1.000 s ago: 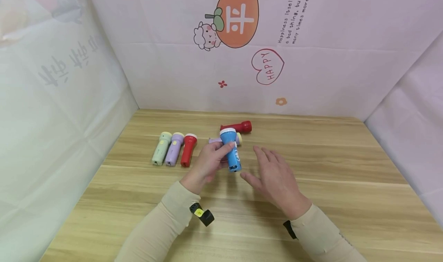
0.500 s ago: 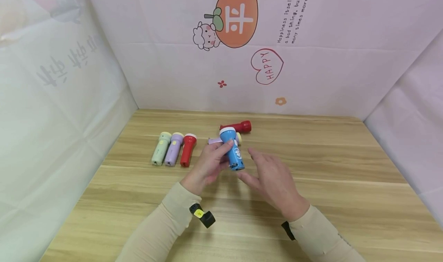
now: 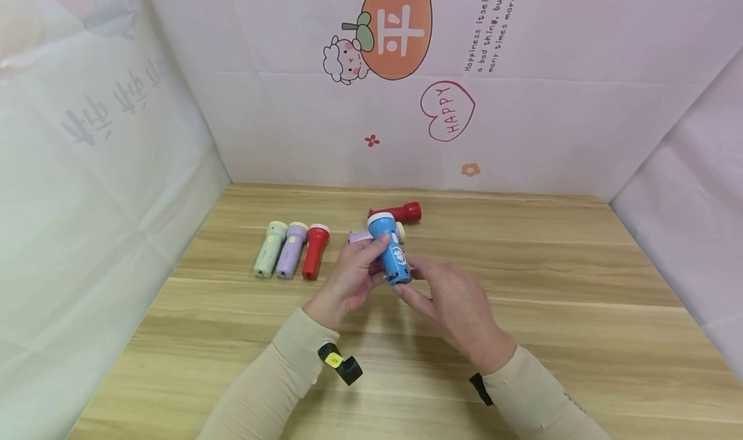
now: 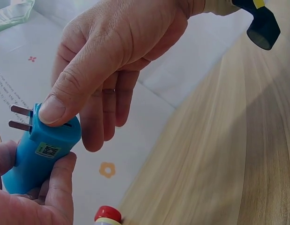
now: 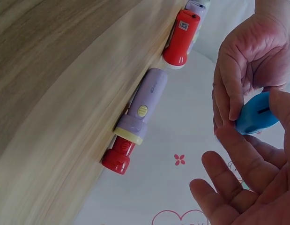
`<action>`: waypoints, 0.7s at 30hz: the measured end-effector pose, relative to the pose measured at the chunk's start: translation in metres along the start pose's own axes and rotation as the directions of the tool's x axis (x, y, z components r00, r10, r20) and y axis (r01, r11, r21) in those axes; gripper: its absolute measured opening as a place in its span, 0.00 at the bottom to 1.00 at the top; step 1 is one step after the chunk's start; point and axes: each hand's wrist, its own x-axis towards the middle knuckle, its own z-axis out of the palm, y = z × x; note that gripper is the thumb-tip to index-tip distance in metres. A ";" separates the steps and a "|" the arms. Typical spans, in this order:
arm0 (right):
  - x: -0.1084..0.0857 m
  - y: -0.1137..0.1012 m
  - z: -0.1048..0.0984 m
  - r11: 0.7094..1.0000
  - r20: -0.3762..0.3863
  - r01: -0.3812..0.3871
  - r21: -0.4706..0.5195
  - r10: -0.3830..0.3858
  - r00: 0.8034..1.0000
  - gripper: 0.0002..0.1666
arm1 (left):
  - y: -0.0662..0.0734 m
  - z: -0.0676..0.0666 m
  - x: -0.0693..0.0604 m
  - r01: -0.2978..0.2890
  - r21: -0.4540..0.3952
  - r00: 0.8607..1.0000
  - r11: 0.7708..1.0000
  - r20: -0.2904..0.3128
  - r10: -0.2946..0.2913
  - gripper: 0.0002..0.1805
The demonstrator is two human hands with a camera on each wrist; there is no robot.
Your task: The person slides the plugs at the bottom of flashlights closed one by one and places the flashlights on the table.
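Note:
My left hand (image 3: 350, 277) grips a blue flashlight (image 3: 384, 232) around its body, its white-rimmed head pointing away from me. The thumb and index finger of my right hand (image 3: 461, 311) pinch the tail end. In the left wrist view, the right hand's thumb (image 4: 53, 110) lies on that end, beside two metal plug prongs (image 4: 21, 118) that stick out. The other right fingers extend loosely in the right wrist view. A purple flashlight (image 3: 360, 236) lies partly hidden behind the blue one, with a red flashlight (image 3: 411, 211) beyond it.
Left of the hands, a green flashlight (image 3: 269, 250), a purple flashlight (image 3: 292, 251) and a red flashlight (image 3: 315, 253) lie side by side on the wooden table (image 3: 551, 253). Printed white cloth (image 3: 278, 124) rises behind the table's back edge.
My right hand has moved left to the blue flashlight's tail and taken hold of it. The flashlight has turned slightly in my left hand, its tail swinging right.

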 end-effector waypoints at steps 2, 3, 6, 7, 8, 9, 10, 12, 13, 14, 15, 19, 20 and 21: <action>0.000 -0.001 0.000 1.000 0.001 0.003 0.002 -0.003 1.000 0.31 | 0.000 0.000 0.000 -0.003 -0.009 1.000 1.000 0.000 0.003 0.27; 0.000 -0.001 0.000 1.000 0.003 0.002 0.005 -0.002 1.000 0.31 | 0.000 0.000 0.000 -0.004 -0.014 1.000 1.000 0.001 0.004 0.28; 0.000 -0.003 -0.001 1.000 0.013 -0.010 0.018 0.010 1.000 0.30 | 0.000 0.001 -0.001 -0.007 -0.026 1.000 1.000 -0.005 0.006 0.28; 0.000 -0.003 -0.001 1.000 0.018 -0.016 0.024 0.016 1.000 0.30 | 0.000 0.001 -0.001 -0.005 -0.032 1.000 0.999 -0.009 0.005 0.28; 0.000 -0.003 -0.001 0.999 0.022 -0.023 0.031 0.022 1.000 0.30 | 0.001 0.001 -0.002 -0.006 -0.031 1.000 1.000 -0.009 0.006 0.28; 0.000 -0.004 -0.001 0.999 0.027 -0.028 0.036 0.027 0.999 0.30 | 0.001 0.001 -0.002 -0.004 -0.035 1.000 0.999 -0.012 0.003 0.28; 0.000 -0.004 -0.002 0.999 0.031 -0.033 0.043 0.032 0.999 0.30 | 0.001 0.001 -0.003 -0.001 -0.041 1.000 0.999 -0.014 0.000 0.27; 0.000 -0.005 -0.002 0.998 0.034 -0.042 0.055 0.040 0.999 0.30 | 0.001 0.001 -0.003 0.004 -0.044 1.000 0.999 -0.016 -0.005 0.27; 0.000 -0.005 -0.002 0.997 0.033 -0.044 0.059 0.042 0.999 0.30 | 0.001 0.001 -0.004 0.006 -0.045 1.000 0.999 -0.015 -0.006 0.27; 0.000 -0.005 -0.002 0.997 0.032 -0.046 0.064 0.044 0.999 0.30 | 0.001 0.001 -0.004 0.005 -0.043 1.000 0.999 -0.014 -0.005 0.27; 0.000 -0.006 -0.002 0.997 0.030 -0.046 0.068 0.044 0.999 0.29 | 0.001 0.002 -0.004 0.006 -0.045 1.000 0.999 -0.014 -0.006 0.27; 0.000 -0.007 -0.003 0.996 0.018 -0.042 0.075 0.041 0.999 0.29 | 0.001 0.002 -0.007 0.001 -0.036 1.000 0.999 -0.003 -0.001 0.28; 0.000 -0.007 -0.003 0.996 0.016 -0.041 0.075 0.040 0.999 0.29 | 0.001 0.002 -0.007 -0.001 -0.034 1.000 0.999 0.000 0.001 0.29; -0.001 -0.007 -0.003 0.996 0.013 -0.042 0.073 0.041 0.999 0.29 | 0.002 0.002 -0.008 0.001 -0.036 1.000 0.999 0.002 -0.001 0.29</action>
